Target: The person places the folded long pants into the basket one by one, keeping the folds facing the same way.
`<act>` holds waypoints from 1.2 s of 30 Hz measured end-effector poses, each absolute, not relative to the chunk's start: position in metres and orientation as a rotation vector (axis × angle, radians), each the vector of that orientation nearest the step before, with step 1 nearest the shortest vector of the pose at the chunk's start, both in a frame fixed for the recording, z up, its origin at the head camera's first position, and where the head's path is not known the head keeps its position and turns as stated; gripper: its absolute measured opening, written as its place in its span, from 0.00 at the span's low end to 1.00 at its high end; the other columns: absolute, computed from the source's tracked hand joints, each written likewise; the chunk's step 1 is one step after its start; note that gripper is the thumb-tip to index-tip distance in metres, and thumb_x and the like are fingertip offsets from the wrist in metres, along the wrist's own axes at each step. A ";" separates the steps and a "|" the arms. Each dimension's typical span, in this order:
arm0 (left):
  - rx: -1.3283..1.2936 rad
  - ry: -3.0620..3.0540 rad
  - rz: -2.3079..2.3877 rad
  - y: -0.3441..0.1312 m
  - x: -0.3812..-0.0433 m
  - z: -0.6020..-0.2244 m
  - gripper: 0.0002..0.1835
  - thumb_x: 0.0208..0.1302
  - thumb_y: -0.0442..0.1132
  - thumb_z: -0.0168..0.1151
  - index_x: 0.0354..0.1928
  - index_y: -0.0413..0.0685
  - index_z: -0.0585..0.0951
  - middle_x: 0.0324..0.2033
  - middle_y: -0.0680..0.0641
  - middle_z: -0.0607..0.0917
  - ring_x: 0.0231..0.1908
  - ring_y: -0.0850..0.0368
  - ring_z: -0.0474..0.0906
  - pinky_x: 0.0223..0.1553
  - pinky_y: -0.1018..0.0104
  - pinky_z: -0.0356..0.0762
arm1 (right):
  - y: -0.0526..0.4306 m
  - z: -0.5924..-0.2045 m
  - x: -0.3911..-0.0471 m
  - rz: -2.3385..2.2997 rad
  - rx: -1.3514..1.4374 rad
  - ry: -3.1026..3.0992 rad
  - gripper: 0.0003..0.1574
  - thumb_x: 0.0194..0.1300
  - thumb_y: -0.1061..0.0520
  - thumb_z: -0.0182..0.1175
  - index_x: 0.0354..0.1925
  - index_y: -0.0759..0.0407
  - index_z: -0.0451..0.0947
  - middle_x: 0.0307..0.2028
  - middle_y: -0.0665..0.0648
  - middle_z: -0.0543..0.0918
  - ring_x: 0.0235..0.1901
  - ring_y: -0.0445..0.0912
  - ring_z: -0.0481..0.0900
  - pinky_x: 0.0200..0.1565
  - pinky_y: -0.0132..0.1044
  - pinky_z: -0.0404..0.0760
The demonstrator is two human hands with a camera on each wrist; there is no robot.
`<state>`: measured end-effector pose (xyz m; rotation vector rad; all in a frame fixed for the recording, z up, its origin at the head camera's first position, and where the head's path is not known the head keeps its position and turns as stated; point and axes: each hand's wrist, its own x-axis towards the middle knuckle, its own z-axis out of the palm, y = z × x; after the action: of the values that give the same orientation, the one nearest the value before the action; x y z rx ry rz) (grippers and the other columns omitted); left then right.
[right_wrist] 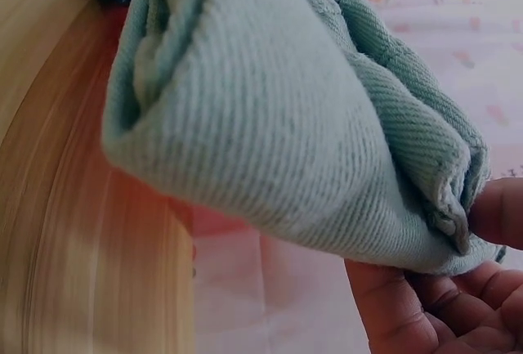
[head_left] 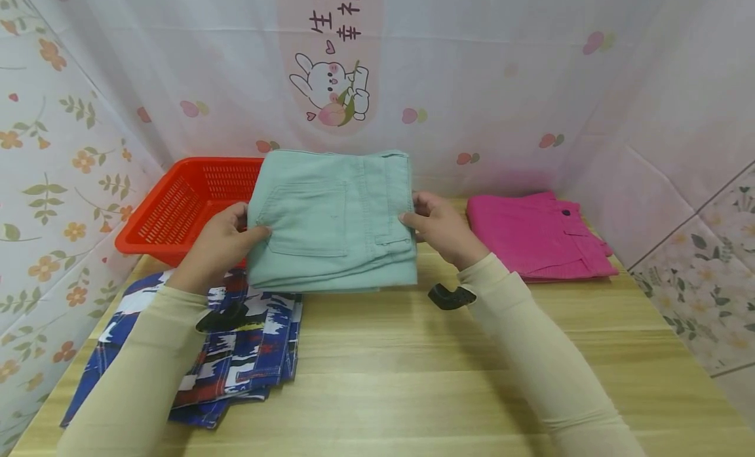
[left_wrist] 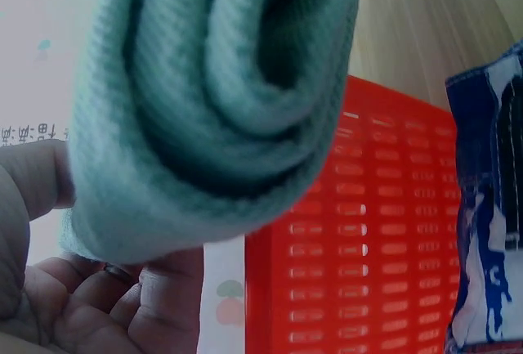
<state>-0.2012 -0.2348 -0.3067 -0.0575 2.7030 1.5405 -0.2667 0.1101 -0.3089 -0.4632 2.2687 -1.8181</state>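
Note:
Folded mint-green trousers (head_left: 312,221) are held up over the table in a flat rectangular bundle, a back pocket facing up. My left hand (head_left: 223,244) grips their left edge, thumb on top and fingers underneath. At the opposite edge my right hand (head_left: 442,224) pinches the bundle the same way. In the left wrist view the rolled layers of the trousers (left_wrist: 212,109) fill the upper part, above the curled fingers. The right wrist view shows the folded end of the trousers (right_wrist: 270,125) between thumb and fingers.
A red plastic basket (head_left: 156,224) stands at the back left, partly behind the trousers. Blue patterned clothing (head_left: 259,352) lies on the wooden table (head_left: 377,385) under my left arm. Folded pink trousers (head_left: 525,237) lie at the back right. A printed curtain (head_left: 472,70) hangs behind.

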 end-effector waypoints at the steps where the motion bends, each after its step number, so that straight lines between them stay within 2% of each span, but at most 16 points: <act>1: -0.061 2.702 1.540 -0.236 -0.201 -0.306 0.28 0.61 0.49 0.60 0.58 0.46 0.65 0.51 0.43 0.73 0.47 0.46 0.72 0.44 0.52 0.77 | 0.109 -0.309 -0.266 -1.815 -0.467 2.268 0.16 0.65 0.62 0.54 0.51 0.63 0.69 0.45 0.62 0.76 0.41 0.53 0.77 0.38 0.45 0.81; 9: -0.081 2.688 1.544 -0.246 -0.198 -0.305 0.30 0.61 0.51 0.59 0.60 0.46 0.63 0.52 0.42 0.71 0.48 0.45 0.70 0.44 0.49 0.77 | 0.098 -0.306 -0.266 -1.798 -0.478 2.274 0.17 0.65 0.60 0.55 0.52 0.60 0.70 0.44 0.60 0.77 0.41 0.52 0.78 0.38 0.45 0.81; 17: -0.024 2.796 1.440 -0.255 -0.201 -0.303 0.26 0.62 0.50 0.58 0.55 0.41 0.66 0.50 0.40 0.74 0.46 0.46 0.71 0.44 0.52 0.77 | 0.087 -0.304 -0.268 -1.789 -0.479 2.278 0.16 0.65 0.61 0.54 0.51 0.62 0.70 0.44 0.61 0.77 0.40 0.52 0.78 0.38 0.44 0.81; 27: -0.028 2.881 1.340 -0.265 -0.205 -0.297 0.27 0.62 0.51 0.57 0.55 0.40 0.66 0.51 0.39 0.74 0.48 0.44 0.71 0.48 0.46 0.74 | 0.075 -0.300 -0.276 -1.781 -0.493 2.261 0.15 0.65 0.59 0.54 0.50 0.61 0.69 0.44 0.60 0.77 0.41 0.51 0.78 0.39 0.44 0.81; 36: -0.069 2.934 1.299 -0.270 -0.207 -0.291 0.29 0.61 0.54 0.57 0.55 0.41 0.67 0.52 0.39 0.74 0.48 0.42 0.72 0.47 0.43 0.73 | 0.065 -0.297 -0.283 -1.782 -0.476 2.262 0.14 0.65 0.59 0.54 0.50 0.60 0.70 0.43 0.60 0.77 0.40 0.51 0.78 0.38 0.42 0.81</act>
<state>-0.2069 -0.2696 -0.2910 -0.0693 2.9344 1.2994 -0.2833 0.0645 -0.2971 -0.4763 2.2622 -1.7822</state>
